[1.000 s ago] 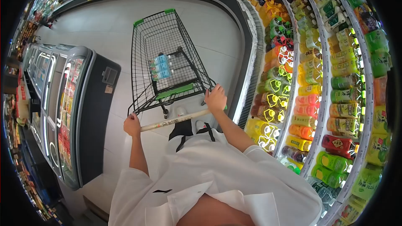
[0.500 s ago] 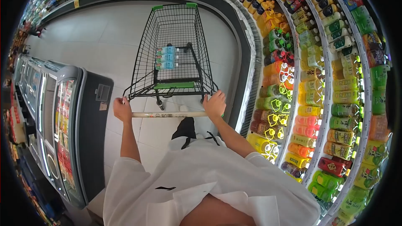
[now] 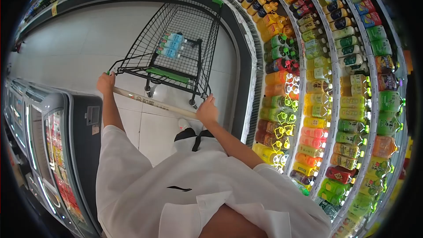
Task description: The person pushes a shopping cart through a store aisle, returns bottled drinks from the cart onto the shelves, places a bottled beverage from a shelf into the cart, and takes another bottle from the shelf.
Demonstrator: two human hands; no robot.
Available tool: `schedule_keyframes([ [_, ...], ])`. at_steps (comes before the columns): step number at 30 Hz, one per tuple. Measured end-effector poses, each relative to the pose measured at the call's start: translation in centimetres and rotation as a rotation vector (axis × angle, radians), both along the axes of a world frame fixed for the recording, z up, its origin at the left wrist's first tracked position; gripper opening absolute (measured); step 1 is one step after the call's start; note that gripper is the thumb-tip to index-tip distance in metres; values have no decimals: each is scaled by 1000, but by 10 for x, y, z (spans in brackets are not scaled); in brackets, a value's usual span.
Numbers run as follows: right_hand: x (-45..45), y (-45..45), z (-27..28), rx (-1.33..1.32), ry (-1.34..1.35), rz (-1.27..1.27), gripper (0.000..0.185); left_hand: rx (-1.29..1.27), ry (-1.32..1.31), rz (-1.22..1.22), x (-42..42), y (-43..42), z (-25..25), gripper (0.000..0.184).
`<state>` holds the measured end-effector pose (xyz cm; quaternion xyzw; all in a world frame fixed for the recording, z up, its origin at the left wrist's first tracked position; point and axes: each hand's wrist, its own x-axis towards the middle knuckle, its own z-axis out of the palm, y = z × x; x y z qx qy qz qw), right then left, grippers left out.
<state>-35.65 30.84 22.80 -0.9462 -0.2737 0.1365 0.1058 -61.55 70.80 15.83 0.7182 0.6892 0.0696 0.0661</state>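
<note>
A wire shopping cart (image 3: 176, 31) with green corner caps stands in front of me, angled to the right. Its pale handle bar (image 3: 152, 102) slants down from left to right. My left hand (image 3: 105, 82) wraps round the bar's left end, and my right hand (image 3: 207, 109) is closed on its right end. In the basket lie several blue-labelled bottles (image 3: 171, 45) side by side. A green strip (image 3: 167, 76) runs along the near end of the basket. Below it, a caster wheel (image 3: 192, 103) shows above the floor.
To the right, curved shelves (image 3: 288, 167) hold rows of coloured drink bottles. A dark shelf base (image 3: 243, 61) curves close to the cart's right side. At left stands a glass-fronted freezer (image 3: 81, 128). Pale floor tiles (image 3: 70, 44) stretch away to the far left.
The cart has turned, its front swinging right and its handle tilting down at the right. Both hands have moved left with the bar. The bottles in the basket now lie at a slant.
</note>
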Motion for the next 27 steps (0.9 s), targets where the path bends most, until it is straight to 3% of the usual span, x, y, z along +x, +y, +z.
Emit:
schedule_keyframes([
  [2, 2, 7, 2, -80, 73, 24, 76, -2, 17, -5, 14, 19, 2, 49],
  [7, 17, 19, -17, 103, -7, 6, 71, 18, 24, -13, 30, 45, 13, 46],
  [12, 58, 37, -16, 98, -92, 1, 48, 8, 47, 53, 52, 40, 27, 46],
  [15, 86, 52, -17, 87, -85, 47, 49, 11, 73, 103, 56, 42, 28, 47],
  [20, 166, 87, -18, -7, -52, 198, 63, -52, 62, 217, 84, 30, 41, 48],
  [27, 336, 177, 5, -59, 4, 462, 54, -174, 56, 496, 153, -30, 60, 50],
])
